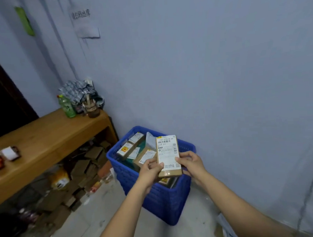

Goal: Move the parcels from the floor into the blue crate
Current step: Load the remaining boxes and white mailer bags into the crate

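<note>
Your two hands hold one parcel above the blue crate.
Your left hand (151, 168) and right hand (189, 162) pinch the parcel's (168, 155) long sides; it is a flat brown carton, its white barcode label facing you, over the blue crate's (156, 196) near edge, above other labelled parcels (133, 146) inside.

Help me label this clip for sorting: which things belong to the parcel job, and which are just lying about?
Part of the job:
- labelled parcel, held over the crate by both hands
- left hand, right hand
- blue crate, already holding parcels

Just lying about:
- wooden bench
- green bottle
- brown jar
- loose cardboard boxes under the bench
</note>
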A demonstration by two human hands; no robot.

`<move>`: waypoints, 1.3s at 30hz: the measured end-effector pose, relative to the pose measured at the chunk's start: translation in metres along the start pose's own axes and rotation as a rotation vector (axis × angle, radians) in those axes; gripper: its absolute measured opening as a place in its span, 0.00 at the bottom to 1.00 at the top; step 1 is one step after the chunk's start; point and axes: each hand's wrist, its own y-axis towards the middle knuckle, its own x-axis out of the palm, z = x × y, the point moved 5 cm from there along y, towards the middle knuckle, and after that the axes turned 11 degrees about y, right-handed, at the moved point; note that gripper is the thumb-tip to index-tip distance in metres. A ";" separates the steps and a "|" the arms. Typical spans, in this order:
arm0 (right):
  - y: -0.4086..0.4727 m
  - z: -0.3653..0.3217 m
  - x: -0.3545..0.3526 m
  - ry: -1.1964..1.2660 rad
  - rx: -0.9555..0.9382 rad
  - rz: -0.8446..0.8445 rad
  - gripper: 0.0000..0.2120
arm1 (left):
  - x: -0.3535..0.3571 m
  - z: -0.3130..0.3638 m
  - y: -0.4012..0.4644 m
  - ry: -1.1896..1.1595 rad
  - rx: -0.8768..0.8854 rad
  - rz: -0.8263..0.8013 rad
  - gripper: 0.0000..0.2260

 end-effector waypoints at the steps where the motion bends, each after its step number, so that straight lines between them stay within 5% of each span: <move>1: 0.005 0.000 0.015 -0.002 -0.003 -0.009 0.11 | -0.015 0.004 0.005 0.003 -0.006 0.003 0.15; 18: 0.208 0.077 0.173 0.009 0.199 -0.106 0.17 | -0.173 -0.008 0.222 0.030 -0.189 0.108 0.12; 30: 0.346 0.140 0.213 0.027 0.331 0.164 0.18 | -0.215 -0.016 0.384 0.094 -0.421 0.014 0.15; 36: 0.408 0.197 0.216 -0.062 0.356 0.358 0.24 | -0.231 -0.050 0.460 0.059 -0.672 -0.144 0.14; 39: 0.426 0.220 0.233 -0.110 0.374 0.456 0.20 | -0.248 -0.075 0.497 0.048 -0.837 -0.154 0.18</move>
